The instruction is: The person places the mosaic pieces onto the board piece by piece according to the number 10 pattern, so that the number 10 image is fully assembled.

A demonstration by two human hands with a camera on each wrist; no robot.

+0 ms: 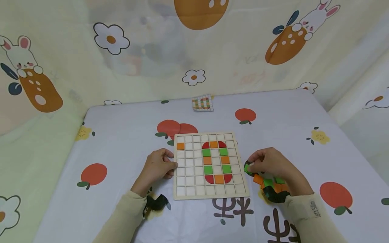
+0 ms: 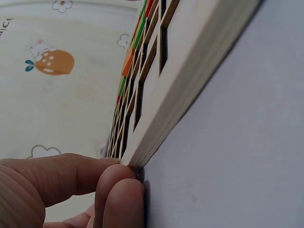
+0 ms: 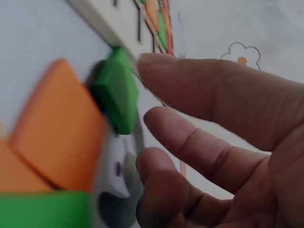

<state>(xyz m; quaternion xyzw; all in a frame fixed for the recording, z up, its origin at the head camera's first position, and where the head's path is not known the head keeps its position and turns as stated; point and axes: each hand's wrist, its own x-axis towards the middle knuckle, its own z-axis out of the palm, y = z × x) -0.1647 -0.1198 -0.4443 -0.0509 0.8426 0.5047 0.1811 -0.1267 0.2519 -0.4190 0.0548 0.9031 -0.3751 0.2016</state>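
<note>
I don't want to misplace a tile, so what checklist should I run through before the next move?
1. Board steadied: ok, left hand touches its left edge.
2. Right hand gripping green tile: cannot tell, contact unclear.
3. Loose tiles near that hand: ok, orange and green.
4. Tile loop closed: ok, red at all four corners.
5. Cell below lone orange tile in head view bare: ok.
6. Pattern card matched: cannot tell, too small.

Cream sleeves [image 1: 120,216], dark lettering [image 1: 315,209] on right cuff [image 1: 301,207]
</note>
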